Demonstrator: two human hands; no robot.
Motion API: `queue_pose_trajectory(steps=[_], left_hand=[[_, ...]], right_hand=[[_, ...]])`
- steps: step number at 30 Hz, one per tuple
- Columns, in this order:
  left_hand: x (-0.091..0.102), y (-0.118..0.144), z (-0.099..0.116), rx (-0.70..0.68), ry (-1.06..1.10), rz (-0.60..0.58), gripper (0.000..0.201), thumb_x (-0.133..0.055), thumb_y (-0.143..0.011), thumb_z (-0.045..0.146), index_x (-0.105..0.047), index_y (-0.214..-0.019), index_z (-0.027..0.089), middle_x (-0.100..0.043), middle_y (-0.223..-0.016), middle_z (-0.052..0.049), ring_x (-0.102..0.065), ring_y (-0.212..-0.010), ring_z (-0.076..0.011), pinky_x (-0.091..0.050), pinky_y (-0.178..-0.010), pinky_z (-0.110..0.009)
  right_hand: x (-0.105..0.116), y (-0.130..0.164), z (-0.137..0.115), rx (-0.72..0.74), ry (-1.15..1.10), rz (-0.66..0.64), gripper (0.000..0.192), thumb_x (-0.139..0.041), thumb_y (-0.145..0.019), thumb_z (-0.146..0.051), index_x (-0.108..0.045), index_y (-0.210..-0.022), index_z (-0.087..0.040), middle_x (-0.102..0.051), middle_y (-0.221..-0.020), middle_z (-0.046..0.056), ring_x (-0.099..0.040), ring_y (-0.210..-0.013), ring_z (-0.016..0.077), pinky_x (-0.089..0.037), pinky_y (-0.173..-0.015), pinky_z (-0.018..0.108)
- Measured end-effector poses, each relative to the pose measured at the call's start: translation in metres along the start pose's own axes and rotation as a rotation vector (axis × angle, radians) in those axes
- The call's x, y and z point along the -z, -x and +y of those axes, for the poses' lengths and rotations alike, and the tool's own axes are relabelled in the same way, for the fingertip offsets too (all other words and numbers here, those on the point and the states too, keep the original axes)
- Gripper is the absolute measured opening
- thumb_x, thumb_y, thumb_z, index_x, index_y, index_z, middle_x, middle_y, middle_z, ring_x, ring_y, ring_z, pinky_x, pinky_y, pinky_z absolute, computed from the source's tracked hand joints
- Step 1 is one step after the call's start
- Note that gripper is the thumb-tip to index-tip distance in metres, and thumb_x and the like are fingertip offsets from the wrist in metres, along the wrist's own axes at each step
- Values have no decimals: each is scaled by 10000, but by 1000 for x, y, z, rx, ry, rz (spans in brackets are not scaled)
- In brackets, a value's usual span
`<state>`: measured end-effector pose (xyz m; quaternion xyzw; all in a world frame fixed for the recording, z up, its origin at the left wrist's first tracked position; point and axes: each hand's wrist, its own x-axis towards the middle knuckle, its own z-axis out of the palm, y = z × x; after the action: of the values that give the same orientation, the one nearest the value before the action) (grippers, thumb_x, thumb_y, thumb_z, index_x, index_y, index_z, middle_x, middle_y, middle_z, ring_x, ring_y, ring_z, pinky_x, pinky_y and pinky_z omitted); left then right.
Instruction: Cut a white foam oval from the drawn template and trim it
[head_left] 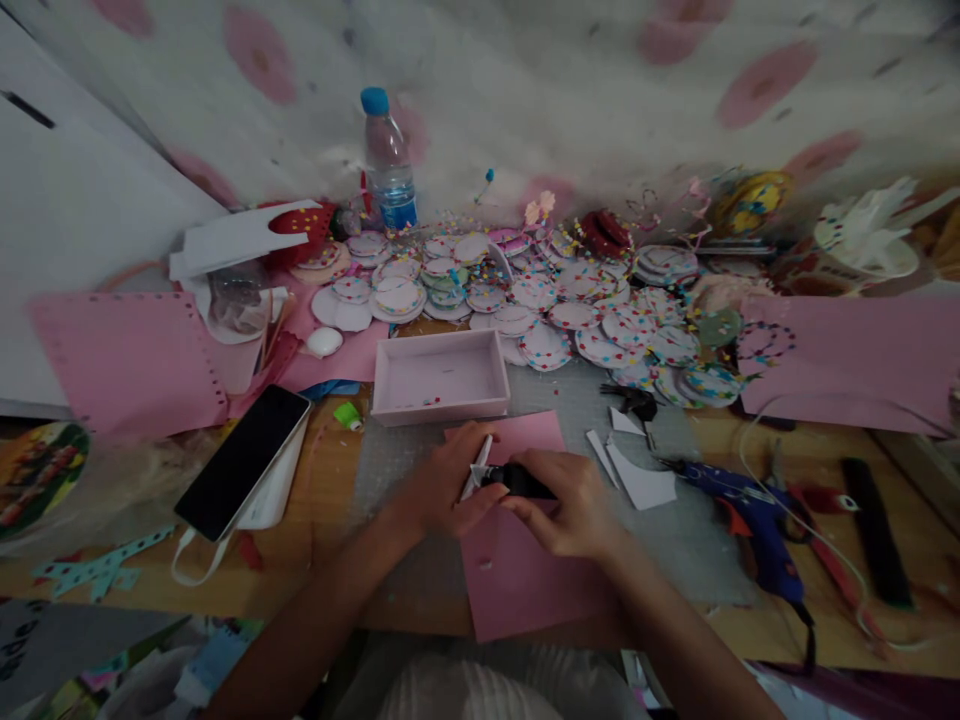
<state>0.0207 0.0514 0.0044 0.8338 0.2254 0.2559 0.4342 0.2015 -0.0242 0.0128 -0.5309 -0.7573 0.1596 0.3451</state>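
The fingers [480, 497] of the left hand [442, 490] pinch a small white paper piece [475, 468], narrow and upright between thumb and forefinger. The right hand [571, 503] closes its fingers around a small black tool [519, 482], which touches the white piece at its 9 o'clock end; what kind of tool it is cannot be told. Both hands meet over a pink sheet [517, 580] lying on a grey mat [697, 540] on the wooden bench [315, 500].

At 12 o'clock from the hands, just beyond the sheet, stands an open pink box [390, 372]. Past it spreads a heap of round paper discs with coloured dots [570, 300], and a water bottle with a blue cap [388, 165] stands at 11 o'clock against the patterned wall. At 3 o'clock, near the right hand, lie white paper scraps [641, 480], then a blue glue gun [757, 515]. At 9 o'clock a dark phone [241, 462] rests on a white block.
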Motion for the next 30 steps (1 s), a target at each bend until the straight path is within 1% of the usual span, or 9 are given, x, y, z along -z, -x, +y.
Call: queue_pose_trajectory(steps=[2,7,12,16,19,23,26,30], left_hand=[[0,0,0,9,-1,-10,444,-454,-885,480,-411,-1211,182,-523,-1042,-91,-521,-935,-242,-439,-820,-385],[1,-1,-3,45,-27,-32,540,-494,-824,521,-408,-1235,182,-522,-1101,-111,-519,-1009,-278,-421,-883,-437],[1,0,-4,30,-21,-41,524,-501,-816,479,-410,-1243,189,-534,-1127,-108,-517,-1042,-279,-417,-909,-435],[2,0,-2,71,-16,-51,549,-537,-784,440,-395,-1254,195,-523,-1161,-107,-512,-1080,-286,-415,-933,-444],[3,-1,-1,90,1,-38,542,-541,-785,426,-391,-1252,197,-516,-1162,-104,-513,-1081,-279,-413,-943,-443],[3,-1,-4,90,19,-18,580,-558,-777,452,-377,-1259,185,-504,-1193,-125,-489,-1132,-295,-391,-977,-454],[3,0,-6,78,26,-37,604,-562,-778,463,-365,-1281,193,-503,-1222,-128,-482,-1155,-304,-384,-988,-454],[2,1,-7,44,21,-85,595,-523,-800,383,-329,-1332,201,-499,-1270,-134,-480,-1171,-307,-379,-989,-473]], right_hand=[[0,0,0,-1,-10,-9,408,-424,-925,-539,-586,-864,-169,-640,-670,45,-593,-583,169,-379,-541,264],[0,0,0,2,-47,-91,423,-415,-920,-553,-579,-839,-172,-610,-646,35,-568,-565,165,-350,-529,269],[1,0,0,0,-56,-107,431,-406,-923,-557,-579,-848,-169,-615,-660,41,-568,-570,167,-348,-534,272],[1,0,0,4,-70,-160,429,-413,-918,-559,-588,-854,-172,-637,-675,43,-585,-589,170,-355,-540,273],[-1,0,0,-3,-33,-128,401,-435,-916,-535,-594,-870,-169,-649,-691,52,-598,-603,178,-366,-547,277],[-4,1,0,-8,0,-93,375,-448,-914,-510,-595,-879,-167,-650,-695,57,-604,-607,182,-373,-547,278],[-4,1,-1,-18,9,-89,363,-446,-914,-502,-593,-875,-172,-643,-679,48,-600,-596,179,-372,-542,274],[-3,0,-2,-20,1,-99,399,-426,-918,-528,-589,-859,-169,-633,-660,47,-598,-582,179,-372,-538,272]])
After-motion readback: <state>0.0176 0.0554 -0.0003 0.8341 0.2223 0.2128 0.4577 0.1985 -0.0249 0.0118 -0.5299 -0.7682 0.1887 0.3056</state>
